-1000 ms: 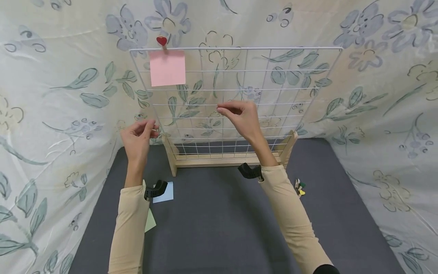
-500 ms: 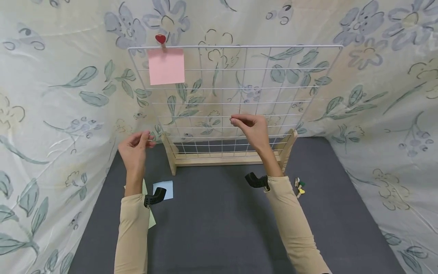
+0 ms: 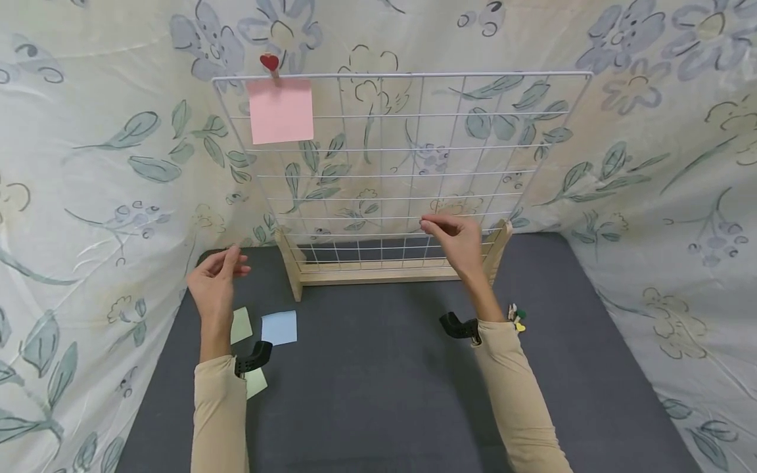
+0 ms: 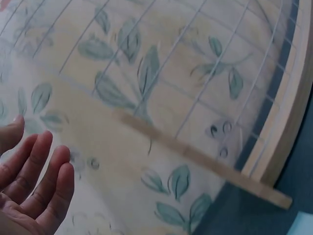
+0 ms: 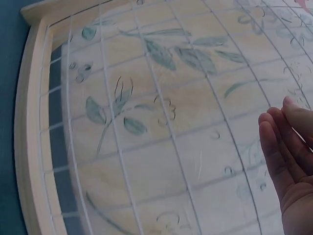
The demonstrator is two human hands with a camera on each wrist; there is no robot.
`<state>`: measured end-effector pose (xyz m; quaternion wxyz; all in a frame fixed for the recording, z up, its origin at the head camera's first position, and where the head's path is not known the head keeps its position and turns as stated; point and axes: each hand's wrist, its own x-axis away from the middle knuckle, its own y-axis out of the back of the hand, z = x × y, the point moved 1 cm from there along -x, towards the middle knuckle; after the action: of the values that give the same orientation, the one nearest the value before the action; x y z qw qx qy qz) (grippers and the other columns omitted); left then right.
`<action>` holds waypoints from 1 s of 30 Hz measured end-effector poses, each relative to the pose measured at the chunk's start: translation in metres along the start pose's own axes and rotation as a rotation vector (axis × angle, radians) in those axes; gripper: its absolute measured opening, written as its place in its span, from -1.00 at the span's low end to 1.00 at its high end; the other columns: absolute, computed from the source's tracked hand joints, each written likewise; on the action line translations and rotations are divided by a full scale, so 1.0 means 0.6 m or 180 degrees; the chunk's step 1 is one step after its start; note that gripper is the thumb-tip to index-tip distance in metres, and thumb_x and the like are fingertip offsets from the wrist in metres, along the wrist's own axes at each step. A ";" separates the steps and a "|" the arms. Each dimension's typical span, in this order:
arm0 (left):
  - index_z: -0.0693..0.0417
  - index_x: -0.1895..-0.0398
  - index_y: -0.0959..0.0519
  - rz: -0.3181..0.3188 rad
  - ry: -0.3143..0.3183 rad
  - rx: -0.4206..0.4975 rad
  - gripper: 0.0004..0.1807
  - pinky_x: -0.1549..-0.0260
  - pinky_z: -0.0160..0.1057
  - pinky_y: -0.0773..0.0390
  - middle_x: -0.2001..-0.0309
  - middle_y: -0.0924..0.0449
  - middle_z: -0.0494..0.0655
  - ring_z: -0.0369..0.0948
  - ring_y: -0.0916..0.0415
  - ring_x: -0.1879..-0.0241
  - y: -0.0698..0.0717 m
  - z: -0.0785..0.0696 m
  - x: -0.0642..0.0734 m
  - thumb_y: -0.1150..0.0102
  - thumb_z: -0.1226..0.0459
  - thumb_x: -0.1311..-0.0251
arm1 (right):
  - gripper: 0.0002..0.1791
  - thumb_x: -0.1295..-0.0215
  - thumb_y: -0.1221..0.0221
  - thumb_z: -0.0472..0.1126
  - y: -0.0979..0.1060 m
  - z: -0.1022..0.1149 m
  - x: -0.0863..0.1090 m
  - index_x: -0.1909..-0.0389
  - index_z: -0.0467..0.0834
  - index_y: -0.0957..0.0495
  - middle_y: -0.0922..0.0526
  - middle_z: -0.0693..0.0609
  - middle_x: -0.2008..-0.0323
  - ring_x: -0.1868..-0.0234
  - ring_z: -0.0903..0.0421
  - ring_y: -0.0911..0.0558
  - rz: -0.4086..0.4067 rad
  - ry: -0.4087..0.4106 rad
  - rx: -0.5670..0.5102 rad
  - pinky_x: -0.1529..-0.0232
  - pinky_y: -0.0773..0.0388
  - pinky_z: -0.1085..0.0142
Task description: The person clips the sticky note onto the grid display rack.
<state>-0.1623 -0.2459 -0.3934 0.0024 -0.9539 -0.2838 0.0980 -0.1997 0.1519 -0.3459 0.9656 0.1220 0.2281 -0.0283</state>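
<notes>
So the gray desk [image 3: 367, 394] carries a wire grid rack [image 3: 378, 276], its long axis running along the far edge. The left hand [image 3: 214, 286] floats around the far-left corner, loosely curled with nothing visible in it. The right hand [image 3: 461, 244] looks the same, in front of the rack. The blue note [image 3: 279, 327] lies nearward and right of the left hand, the closer one; the clips [image 3: 520, 315] sit toward the right edge, closer to the right.

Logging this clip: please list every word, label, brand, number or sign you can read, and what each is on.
None: no readable text in any view.
Pink note, blue note, green paper: no writing visible.
Red heart on the grid: a plain shape, no lettering visible.
Small clips: too small to tell.
</notes>
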 end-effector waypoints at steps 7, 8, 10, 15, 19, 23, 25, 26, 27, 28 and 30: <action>0.23 0.26 -0.71 -0.0153 0.0214 0.0104 -0.76 0.42 -0.48 -0.66 0.48 -0.71 -0.20 -0.30 -0.62 0.60 0.039 0.022 0.006 -0.35 0.19 -0.18 | -0.79 -0.26 -0.27 -0.42 0.036 -0.028 0.024 0.14 -0.47 -0.65 -0.67 -0.39 0.18 0.28 0.30 -0.68 -0.0153 -0.0082 0.0007 0.17 -0.61 0.53; 0.21 0.27 -0.72 -0.0179 0.0225 0.0106 -0.78 0.42 -0.49 -0.66 0.49 -0.71 -0.21 -0.31 -0.62 0.60 0.045 0.027 0.007 -0.35 0.20 -0.19 | -0.79 -0.26 -0.27 -0.41 0.039 -0.033 0.027 0.14 -0.46 -0.66 -0.67 -0.40 0.17 0.28 0.30 -0.68 -0.0162 -0.0119 0.0013 0.17 -0.62 0.53; 0.23 0.27 -0.71 -0.0230 0.0219 0.0089 -0.78 0.43 -0.49 -0.66 0.50 -0.71 -0.21 -0.31 -0.62 0.61 0.055 0.037 0.012 -0.35 0.22 -0.20 | -0.79 -0.26 -0.28 -0.39 0.045 -0.044 0.037 0.13 -0.44 -0.66 -0.68 -0.38 0.17 0.28 0.26 -0.70 -0.0185 -0.0182 0.0083 0.17 -0.62 0.53; 0.26 0.24 -0.70 -0.0312 0.0251 -0.0026 -0.77 0.43 -0.51 -0.66 0.48 -0.71 -0.24 -0.33 -0.62 0.59 0.082 0.065 0.026 -0.34 0.24 -0.20 | -0.78 -0.26 -0.29 -0.36 0.067 -0.078 0.070 0.14 -0.42 -0.68 -0.70 -0.34 0.20 0.27 0.21 -0.70 -0.0326 -0.0356 0.0280 0.21 -0.61 0.52; 0.25 0.26 -0.69 -0.0374 0.0305 -0.0027 -0.79 0.47 -0.51 -0.65 0.49 -0.71 -0.24 -0.33 -0.62 0.60 0.105 0.088 0.043 -0.34 0.24 -0.20 | -0.78 -0.24 -0.31 -0.35 0.096 -0.104 0.099 0.16 -0.41 -0.69 -0.70 -0.34 0.22 0.30 0.25 -0.68 -0.0533 -0.0577 0.0406 0.25 -0.59 0.55; 0.36 0.25 -0.68 -0.0537 0.0283 0.0020 -0.73 0.53 -0.50 -0.64 0.50 -0.70 -0.21 -0.33 -0.61 0.62 0.132 0.112 0.060 -0.34 0.25 -0.19 | -0.79 -0.24 -0.32 -0.33 0.124 -0.130 0.127 0.17 -0.39 -0.70 -0.71 -0.33 0.23 0.32 0.23 -0.68 -0.0732 -0.0767 0.0585 0.30 -0.57 0.58; 0.41 0.23 -0.66 -0.0629 0.0296 0.0083 -0.69 0.55 -0.49 -0.64 0.51 -0.71 -0.19 -0.31 -0.61 0.63 0.145 0.124 0.067 -0.35 0.25 -0.18 | -0.78 -0.23 -0.33 -0.33 0.137 -0.149 0.142 0.17 -0.39 -0.70 -0.72 -0.28 0.26 0.34 0.22 -0.68 -0.0824 -0.0855 0.0621 0.33 -0.56 0.59; 0.41 0.23 -0.66 -0.0676 0.0316 0.0096 -0.69 0.55 -0.50 -0.64 0.51 -0.71 -0.19 -0.31 -0.61 0.64 0.152 0.129 0.070 -0.35 0.24 -0.18 | -0.78 -0.23 -0.33 -0.31 0.144 -0.162 0.150 0.17 -0.38 -0.70 -0.73 -0.25 0.27 0.34 0.23 -0.68 -0.0875 -0.0905 0.0614 0.33 -0.56 0.59; 0.40 0.23 -0.67 -0.0717 0.0339 0.0111 -0.70 0.55 -0.49 -0.64 0.51 -0.71 -0.19 -0.31 -0.60 0.64 0.158 0.135 0.074 -0.35 0.25 -0.18 | -0.77 -0.23 -0.34 -0.29 0.152 -0.176 0.158 0.17 -0.37 -0.70 -0.74 -0.21 0.29 0.34 0.24 -0.68 -0.0935 -0.0954 0.0604 0.34 -0.55 0.59; 0.38 0.24 -0.67 -0.0749 0.0369 0.0127 -0.72 0.55 -0.49 -0.64 0.51 -0.71 -0.19 -0.31 -0.61 0.64 0.164 0.140 0.077 -0.34 0.26 -0.18 | -0.75 -0.23 -0.35 -0.26 0.159 -0.191 0.166 0.16 -0.35 -0.71 -0.75 -0.15 0.30 0.35 0.27 -0.68 -0.0997 -0.1016 0.0613 0.34 -0.55 0.59; 0.31 0.26 -0.68 -0.0811 0.0417 0.0118 -0.79 0.55 -0.49 -0.64 0.50 -0.71 -0.20 -0.30 -0.60 0.65 0.176 0.150 0.084 -0.33 0.28 -0.20 | -0.71 -0.23 -0.36 -0.18 0.175 -0.219 0.182 0.15 -0.31 -0.72 -0.76 -0.02 0.32 0.34 0.32 -0.67 -0.1097 -0.1158 0.0614 0.32 -0.56 0.60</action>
<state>-0.0807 -0.3116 -0.4972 0.0511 -0.9143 -0.4000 0.0397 -0.1476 0.2861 -0.4853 0.9555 0.1657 0.0645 -0.2354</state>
